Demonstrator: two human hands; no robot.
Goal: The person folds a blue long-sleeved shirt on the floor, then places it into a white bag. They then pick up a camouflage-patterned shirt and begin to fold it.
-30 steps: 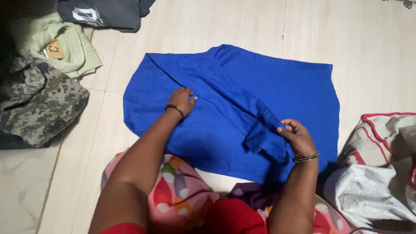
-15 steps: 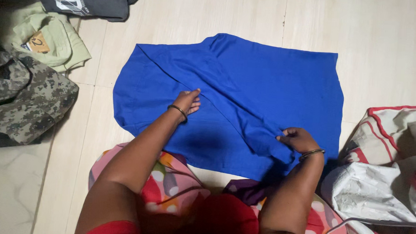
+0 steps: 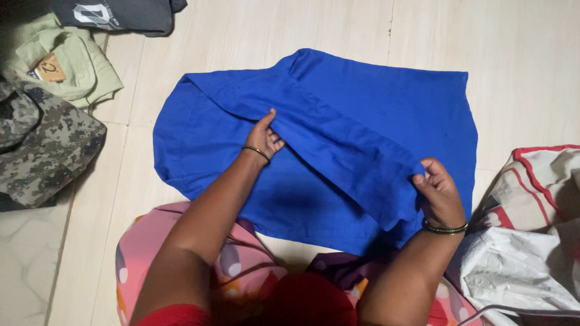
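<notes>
Pinching one bright blue cotton shirt (image 3: 370,114) spread on the pale tiled floor (image 3: 529,56), left hand (image 3: 265,132) and right hand (image 3: 436,186) each grip its folded sleeve, beside three folded garments (image 3: 52,74).

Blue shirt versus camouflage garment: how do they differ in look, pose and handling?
The blue shirt is plain and spread flat on the floor; the camouflage garment is patterned and lies bunched at the left. Both the left hand and right hand grip the blue shirt's folded sleeve; nothing touches the camouflage garment. Both are fabric on the floor.
</notes>
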